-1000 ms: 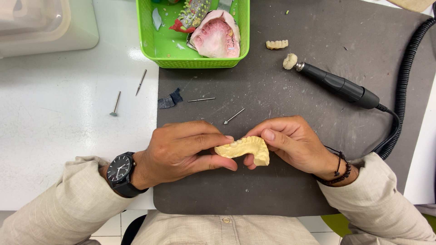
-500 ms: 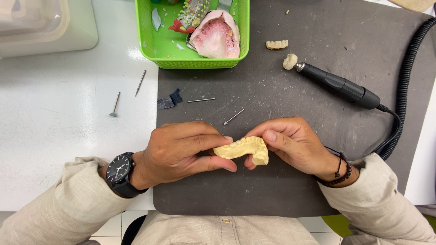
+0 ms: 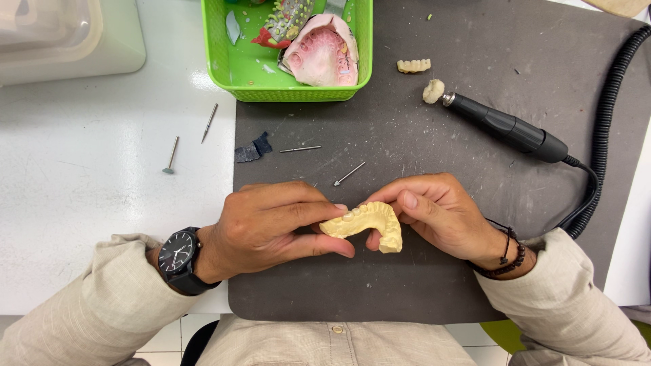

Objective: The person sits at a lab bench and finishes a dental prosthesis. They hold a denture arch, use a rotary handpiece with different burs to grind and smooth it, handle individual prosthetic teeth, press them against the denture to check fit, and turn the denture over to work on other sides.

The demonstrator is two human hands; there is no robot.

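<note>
While both hands pinch it, the pale yellow horseshoe-shaped plaster dental cast [image 3: 366,224] sits just above the dark grey work mat [image 3: 407,149].

Left hand [image 3: 271,227] grips the cast's left end between thumb and fingers; right hand [image 3: 437,210] clasps its right side. Beyond the cast lie a black rotary handpiece [image 3: 505,127] and a green plastic basket [image 3: 237,68].
</note>
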